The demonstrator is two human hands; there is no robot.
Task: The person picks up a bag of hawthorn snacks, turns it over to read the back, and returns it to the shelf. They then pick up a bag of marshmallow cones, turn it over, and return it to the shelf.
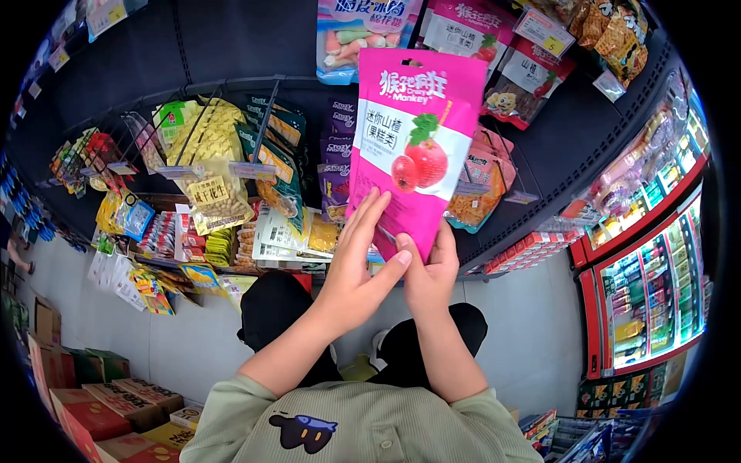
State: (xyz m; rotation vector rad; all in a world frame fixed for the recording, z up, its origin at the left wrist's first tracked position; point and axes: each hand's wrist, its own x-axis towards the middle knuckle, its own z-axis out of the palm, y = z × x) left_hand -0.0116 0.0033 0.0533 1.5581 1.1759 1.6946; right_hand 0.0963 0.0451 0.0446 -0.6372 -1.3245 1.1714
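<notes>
A far rack (231,154) is filled with snacks. A pink bag (417,147) is held up in the middle, as if looked over. Its bottom is gripped by the right hand (428,278). The left hand (355,270) is laid flat on it, fingers wide. A firm hold is needed before any move.

We see one pink pouch (417,139) held up in front of the black rack (247,38), overlapping the packets that hang at the rack's middle. It is a flat, glossy magenta bag. A white logo reading Crazy Monkey runs across its top, and below that sits a slanted white band with dark Chinese characters. Red fruit with a green leaf is pictured near its centre. The pouch stands upright with its printed face toward us, its top leaning a little to the right. Our right grip (428,278) clasps its bottom edge. Our left grip (356,266) lies flat, fingers spread, on the lower front.
</notes>
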